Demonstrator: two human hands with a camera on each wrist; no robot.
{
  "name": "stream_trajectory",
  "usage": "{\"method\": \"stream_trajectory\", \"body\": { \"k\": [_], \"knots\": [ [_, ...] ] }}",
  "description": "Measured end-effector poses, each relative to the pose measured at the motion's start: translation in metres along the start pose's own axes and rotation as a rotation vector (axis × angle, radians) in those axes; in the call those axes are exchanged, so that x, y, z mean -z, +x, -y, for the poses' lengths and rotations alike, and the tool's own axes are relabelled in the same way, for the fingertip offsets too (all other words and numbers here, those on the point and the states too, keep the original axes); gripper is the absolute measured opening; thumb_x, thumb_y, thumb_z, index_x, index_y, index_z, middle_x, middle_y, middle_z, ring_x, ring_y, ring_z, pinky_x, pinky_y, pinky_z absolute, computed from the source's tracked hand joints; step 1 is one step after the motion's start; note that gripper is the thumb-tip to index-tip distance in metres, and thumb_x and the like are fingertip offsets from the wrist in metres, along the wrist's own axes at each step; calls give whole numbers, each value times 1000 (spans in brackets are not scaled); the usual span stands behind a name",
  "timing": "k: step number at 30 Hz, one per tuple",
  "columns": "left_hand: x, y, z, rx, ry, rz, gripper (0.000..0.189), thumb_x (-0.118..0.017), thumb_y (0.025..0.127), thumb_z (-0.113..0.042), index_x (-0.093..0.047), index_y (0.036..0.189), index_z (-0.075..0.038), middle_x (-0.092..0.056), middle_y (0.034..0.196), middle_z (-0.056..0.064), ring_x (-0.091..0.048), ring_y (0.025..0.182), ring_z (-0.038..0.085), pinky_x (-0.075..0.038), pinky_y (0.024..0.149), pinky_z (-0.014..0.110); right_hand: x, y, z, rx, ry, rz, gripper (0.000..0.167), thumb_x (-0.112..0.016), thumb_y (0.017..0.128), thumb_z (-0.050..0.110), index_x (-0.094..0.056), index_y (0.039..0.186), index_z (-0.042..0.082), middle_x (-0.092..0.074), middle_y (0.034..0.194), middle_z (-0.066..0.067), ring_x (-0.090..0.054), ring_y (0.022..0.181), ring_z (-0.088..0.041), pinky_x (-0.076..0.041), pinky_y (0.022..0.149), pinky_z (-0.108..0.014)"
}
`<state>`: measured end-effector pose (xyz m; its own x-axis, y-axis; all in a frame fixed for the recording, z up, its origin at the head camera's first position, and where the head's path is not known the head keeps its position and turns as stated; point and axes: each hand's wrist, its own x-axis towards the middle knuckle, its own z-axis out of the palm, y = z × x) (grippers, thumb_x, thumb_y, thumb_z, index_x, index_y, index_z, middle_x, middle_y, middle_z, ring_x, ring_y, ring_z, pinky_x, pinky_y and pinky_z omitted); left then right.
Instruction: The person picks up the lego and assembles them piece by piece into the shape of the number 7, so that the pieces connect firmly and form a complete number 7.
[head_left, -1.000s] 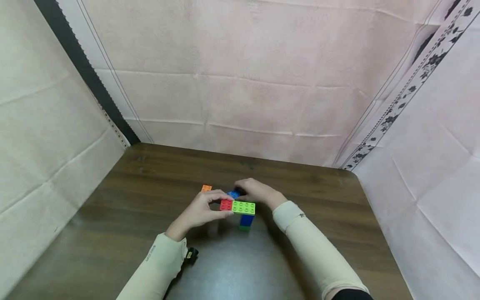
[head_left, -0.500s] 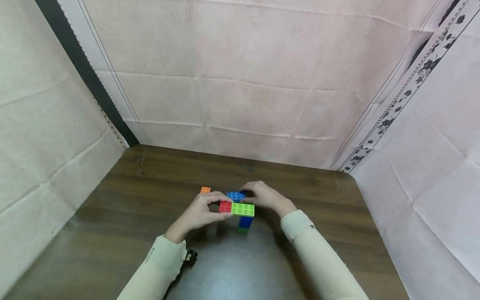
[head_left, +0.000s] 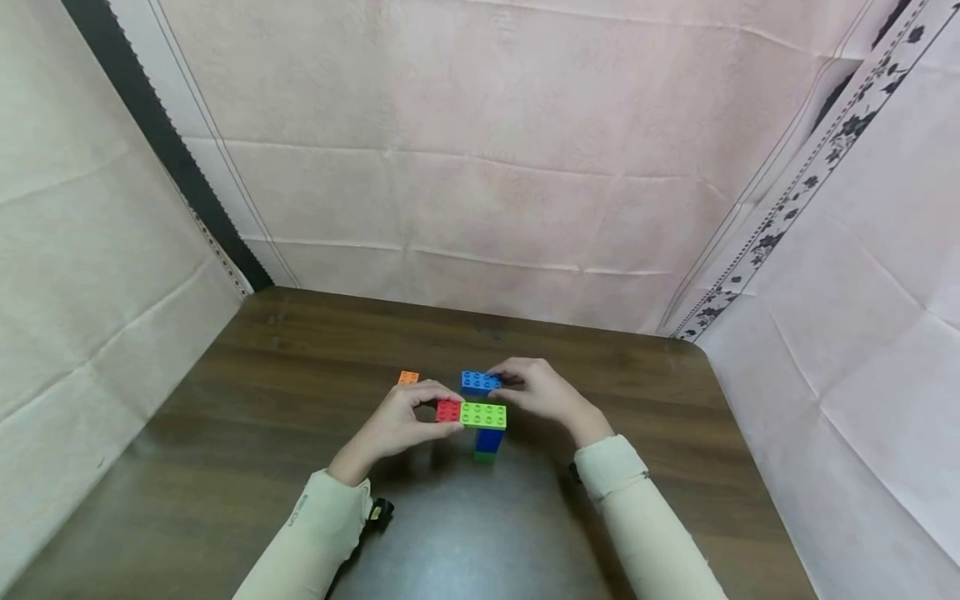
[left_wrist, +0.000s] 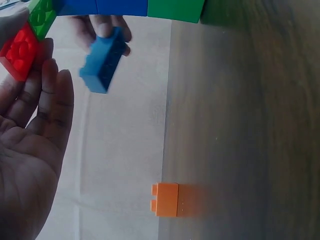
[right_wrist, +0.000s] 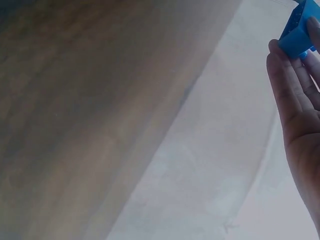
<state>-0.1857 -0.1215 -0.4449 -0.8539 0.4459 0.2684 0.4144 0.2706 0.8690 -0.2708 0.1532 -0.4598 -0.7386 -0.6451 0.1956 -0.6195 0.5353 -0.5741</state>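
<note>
My left hand (head_left: 402, 423) pinches a red toy brick (head_left: 448, 411) between thumb and fingers. Beside it a lime green brick (head_left: 483, 415) caps a stack with dark blue bricks (head_left: 490, 440) and a green brick (head_left: 484, 457) at its foot. Behind the stack, my right hand (head_left: 546, 392) holds a lighter blue brick (head_left: 478, 382) by its right end. In the left wrist view this blue brick (left_wrist: 102, 62) hangs in the air, apart from the stack. The right wrist view shows thumb and fingers on the blue brick (right_wrist: 298, 32).
An orange brick (head_left: 408, 377) stands on the brown wooden table (head_left: 337, 333), just beyond my left hand. Pale cloth (head_left: 480, 167) hangs behind the table and along both sides.
My right hand has drawn back to the right, and the blue brick in it shows more fully behind the stack. The left hand has stayed nearly still on the red brick.
</note>
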Motion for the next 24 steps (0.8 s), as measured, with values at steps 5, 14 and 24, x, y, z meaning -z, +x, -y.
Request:
{"method": "stream_trajectory", "body": {
  "k": [5, 14, 24],
  "knots": [
    [-2, 2, 14, 8, 7, 3, 29, -84, 83, -13, -74, 110, -14, -70, 105, -4, -59, 94, 23, -53, 82, 61, 10, -6, 14, 19, 74, -54, 33, -75, 92, 29, -70, 123, 17, -69, 118, 5, -67, 104, -10, -57, 89, -34],
    [-1, 6, 33, -53, 33, 1, 28, -85, 83, -27, -74, 109, -26, -69, 105, -10, -61, 93, 15, -57, 80, 49, 21, -13, 44, 113, 147, -62, 38, -75, 93, 29, -67, 127, 16, -68, 120, 3, -67, 105, -12, -57, 88, -45],
    [0, 7, 33, -102, 38, 12, 28, -83, 85, -30, -73, 111, -26, -68, 107, -12, -62, 94, 13, -54, 86, 55, 23, -22, 64, 187, 154, -106, 40, -81, 86, 14, -68, 124, 14, -68, 119, 4, -67, 103, -9, -57, 87, -36]
  ]
}}
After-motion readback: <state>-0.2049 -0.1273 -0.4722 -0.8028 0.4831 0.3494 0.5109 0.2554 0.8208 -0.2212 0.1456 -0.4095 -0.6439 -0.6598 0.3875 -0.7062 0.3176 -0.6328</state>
